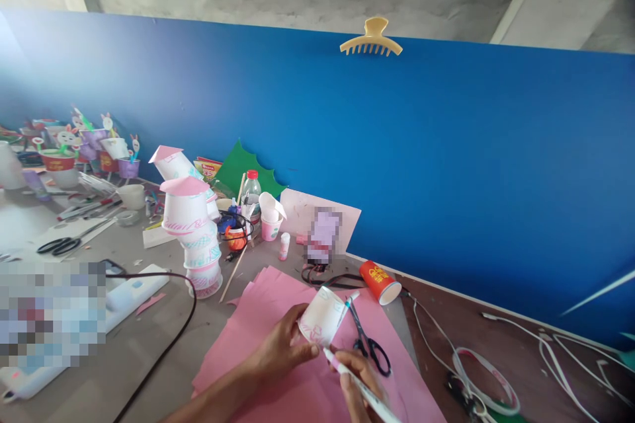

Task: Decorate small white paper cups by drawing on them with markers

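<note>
My left hand [292,338] is closed around the side of a white paper cup [325,309], which is tilted and carries pink drawn lines near its lower edge. A white marker pen with a pink band [335,363] is gripped in my right hand [361,380], its tip at the cup's lower edge. Beneath both hands lie sheets of pink paper [268,297]. Just right of the cup, black-handled scissors [370,347] rest on the paper, close to a second marker with a teal band [351,300], which the cup partly overlaps.
Left of the paper stands a tower of stacked, drawn-on cups [201,244] with a pink cone roof. A red paper cup [380,283] lies on its side behind the scissors. A black cable [186,324] crosses the left; white cables [548,344] lie right. The blue partition [446,158] bounds the back.
</note>
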The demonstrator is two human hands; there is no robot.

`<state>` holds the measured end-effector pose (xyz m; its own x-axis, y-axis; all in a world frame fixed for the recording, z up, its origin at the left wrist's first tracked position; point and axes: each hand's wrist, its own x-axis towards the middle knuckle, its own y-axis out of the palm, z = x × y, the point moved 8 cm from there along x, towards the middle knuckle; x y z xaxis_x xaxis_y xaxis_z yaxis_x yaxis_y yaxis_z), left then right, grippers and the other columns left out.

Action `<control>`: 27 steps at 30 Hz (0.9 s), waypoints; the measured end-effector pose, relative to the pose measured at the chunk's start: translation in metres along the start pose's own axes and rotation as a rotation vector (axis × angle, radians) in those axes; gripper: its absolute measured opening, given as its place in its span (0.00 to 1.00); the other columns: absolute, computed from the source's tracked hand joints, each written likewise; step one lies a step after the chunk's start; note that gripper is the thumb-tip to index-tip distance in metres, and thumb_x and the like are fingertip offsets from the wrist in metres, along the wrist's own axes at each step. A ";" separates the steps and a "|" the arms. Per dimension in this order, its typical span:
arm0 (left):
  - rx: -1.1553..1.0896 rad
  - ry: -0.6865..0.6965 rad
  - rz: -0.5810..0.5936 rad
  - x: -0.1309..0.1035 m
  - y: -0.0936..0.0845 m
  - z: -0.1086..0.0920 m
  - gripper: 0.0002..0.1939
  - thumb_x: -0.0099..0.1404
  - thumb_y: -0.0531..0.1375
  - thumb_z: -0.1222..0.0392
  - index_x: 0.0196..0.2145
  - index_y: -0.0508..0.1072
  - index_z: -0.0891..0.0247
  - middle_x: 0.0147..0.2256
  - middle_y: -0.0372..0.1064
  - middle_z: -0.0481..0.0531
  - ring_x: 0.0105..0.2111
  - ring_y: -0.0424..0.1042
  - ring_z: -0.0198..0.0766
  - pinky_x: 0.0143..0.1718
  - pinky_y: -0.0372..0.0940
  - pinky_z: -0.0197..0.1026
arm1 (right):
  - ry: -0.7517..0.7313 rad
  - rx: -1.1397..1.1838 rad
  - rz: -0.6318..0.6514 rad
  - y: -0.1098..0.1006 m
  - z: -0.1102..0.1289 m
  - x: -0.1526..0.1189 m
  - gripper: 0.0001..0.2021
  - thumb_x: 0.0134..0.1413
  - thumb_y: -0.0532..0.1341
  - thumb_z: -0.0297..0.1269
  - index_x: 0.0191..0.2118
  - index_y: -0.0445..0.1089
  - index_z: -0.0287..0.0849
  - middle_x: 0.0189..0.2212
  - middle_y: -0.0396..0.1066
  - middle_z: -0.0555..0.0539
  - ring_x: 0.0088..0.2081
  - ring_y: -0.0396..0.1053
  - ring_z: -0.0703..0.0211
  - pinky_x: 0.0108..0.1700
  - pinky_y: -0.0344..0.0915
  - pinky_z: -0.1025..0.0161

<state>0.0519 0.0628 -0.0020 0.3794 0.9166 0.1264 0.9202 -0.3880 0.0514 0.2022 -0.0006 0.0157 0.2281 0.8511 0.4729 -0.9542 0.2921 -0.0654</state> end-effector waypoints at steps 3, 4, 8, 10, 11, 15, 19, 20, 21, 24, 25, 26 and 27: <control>0.011 0.005 -0.003 0.000 -0.001 0.001 0.42 0.51 0.66 0.37 0.55 0.62 0.66 0.52 0.69 0.66 0.53 0.67 0.57 0.52 0.62 0.51 | 0.002 -0.004 -0.003 0.000 0.000 0.000 0.17 0.60 0.58 0.55 0.34 0.74 0.48 0.28 0.75 0.49 0.30 0.73 0.55 0.32 0.69 0.65; 0.014 0.007 -0.007 0.001 -0.001 0.001 0.42 0.51 0.66 0.37 0.56 0.62 0.66 0.52 0.69 0.66 0.53 0.67 0.57 0.52 0.62 0.51 | 0.012 -0.011 -0.012 -0.001 0.000 0.001 0.17 0.60 0.58 0.55 0.34 0.74 0.48 0.28 0.75 0.48 0.30 0.73 0.55 0.32 0.69 0.65; 0.029 -0.001 -0.009 0.001 -0.001 -0.001 0.43 0.51 0.66 0.36 0.55 0.62 0.67 0.52 0.69 0.67 0.53 0.67 0.58 0.52 0.62 0.52 | 0.088 -0.059 -0.069 -0.010 -0.005 0.002 0.19 0.59 0.57 0.56 0.34 0.75 0.47 0.27 0.75 0.49 0.29 0.72 0.56 0.31 0.67 0.65; 0.036 -0.011 -0.002 0.001 0.000 -0.003 0.43 0.51 0.66 0.35 0.55 0.62 0.67 0.52 0.69 0.67 0.52 0.67 0.58 0.52 0.62 0.52 | 0.100 -0.074 -0.076 -0.014 -0.005 0.003 0.20 0.59 0.58 0.57 0.33 0.75 0.46 0.27 0.74 0.48 0.28 0.71 0.56 0.31 0.67 0.65; 0.039 -0.015 -0.001 0.000 0.000 -0.004 0.43 0.51 0.65 0.35 0.55 0.62 0.67 0.52 0.69 0.67 0.53 0.67 0.58 0.52 0.62 0.51 | 0.095 -0.069 -0.070 -0.014 -0.004 0.004 0.20 0.58 0.58 0.57 0.32 0.75 0.46 0.27 0.74 0.48 0.28 0.70 0.56 0.31 0.66 0.64; 0.048 -0.016 -0.013 0.000 -0.001 -0.005 0.42 0.51 0.65 0.36 0.55 0.63 0.66 0.51 0.70 0.65 0.53 0.67 0.57 0.51 0.63 0.51 | 0.048 0.002 -0.033 -0.008 0.001 0.004 0.20 0.59 0.57 0.57 0.31 0.75 0.46 0.27 0.74 0.47 0.28 0.70 0.55 0.30 0.67 0.64; 0.057 -0.017 -0.017 0.000 -0.002 -0.003 0.42 0.51 0.65 0.35 0.54 0.63 0.66 0.50 0.70 0.65 0.51 0.68 0.57 0.49 0.63 0.50 | 0.044 0.045 -0.034 -0.004 0.002 0.002 0.18 0.59 0.59 0.56 0.32 0.75 0.47 0.27 0.73 0.49 0.29 0.71 0.56 0.31 0.67 0.65; 0.054 -0.016 -0.015 0.001 -0.002 -0.002 0.42 0.51 0.65 0.35 0.54 0.63 0.66 0.50 0.70 0.65 0.51 0.68 0.56 0.49 0.63 0.50 | 0.052 0.041 -0.033 -0.003 0.002 0.001 0.18 0.59 0.59 0.56 0.33 0.74 0.47 0.26 0.73 0.49 0.29 0.71 0.56 0.31 0.67 0.65; 0.051 -0.014 -0.014 0.001 -0.002 -0.002 0.42 0.51 0.65 0.35 0.54 0.63 0.66 0.51 0.70 0.65 0.51 0.68 0.56 0.49 0.63 0.50 | 0.062 0.032 -0.029 -0.003 0.000 0.001 0.18 0.58 0.59 0.56 0.32 0.74 0.47 0.26 0.72 0.50 0.28 0.70 0.56 0.31 0.67 0.65; 0.041 -0.016 -0.014 0.001 -0.002 -0.002 0.42 0.51 0.65 0.35 0.54 0.63 0.66 0.51 0.70 0.65 0.50 0.69 0.56 0.48 0.63 0.49 | 0.108 -0.007 -0.045 -0.007 -0.006 0.001 0.19 0.58 0.59 0.57 0.33 0.74 0.47 0.26 0.73 0.49 0.29 0.71 0.55 0.31 0.68 0.64; 0.041 -0.021 -0.012 0.001 -0.002 -0.001 0.42 0.51 0.65 0.36 0.54 0.63 0.67 0.50 0.70 0.65 0.49 0.69 0.56 0.47 0.64 0.49 | 0.128 -0.020 -0.064 -0.010 -0.009 0.001 0.19 0.57 0.59 0.57 0.33 0.75 0.46 0.27 0.74 0.48 0.30 0.71 0.55 0.31 0.68 0.64; 0.043 -0.030 -0.011 0.001 -0.002 -0.001 0.41 0.51 0.65 0.36 0.54 0.63 0.67 0.50 0.70 0.65 0.49 0.69 0.55 0.46 0.64 0.49 | 0.152 -0.032 -0.087 -0.013 -0.012 0.001 0.19 0.57 0.59 0.58 0.34 0.75 0.46 0.28 0.75 0.48 0.31 0.72 0.54 0.31 0.68 0.64; 0.046 -0.037 -0.010 0.001 -0.002 -0.001 0.42 0.51 0.65 0.36 0.54 0.63 0.67 0.49 0.71 0.65 0.48 0.70 0.55 0.46 0.64 0.48 | 0.176 -0.041 -0.110 -0.017 -0.015 0.002 0.20 0.56 0.59 0.58 0.34 0.75 0.46 0.29 0.76 0.48 0.31 0.72 0.54 0.31 0.68 0.64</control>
<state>0.0505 0.0639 -0.0013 0.3724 0.9238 0.0893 0.9272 -0.3744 0.0065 0.2214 0.0024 0.0045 0.3639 0.8751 0.3190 -0.9139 0.4016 -0.0593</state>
